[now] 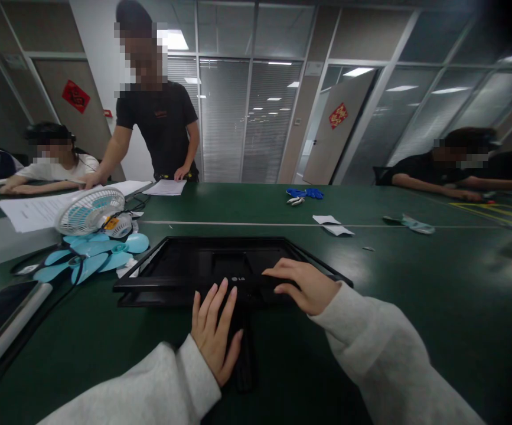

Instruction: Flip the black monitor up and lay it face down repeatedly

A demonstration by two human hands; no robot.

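Observation:
A black LG monitor bezel (162, 284) lies in front of me over a black rear shell (189, 261). A gap shows between the two along the near edge and at the sides. My right hand (305, 285) holds the near edge of the bezel just right of the LG logo, thumb below and fingers above. With fingers stretched out and apart, my left hand (215, 333) rests its fingertips at the near edge, left of centre. Between my hands a dark stand-like part (244, 360) extends toward me.
At left are a white fan (90, 211), light blue fan blades (91, 255), a cable and a white-edged device (5, 321). Blue gloves (305, 193) and paper slips (333, 225) lie beyond the monitor. A person (156, 124) stands across the green table (415, 295); others sit at both sides.

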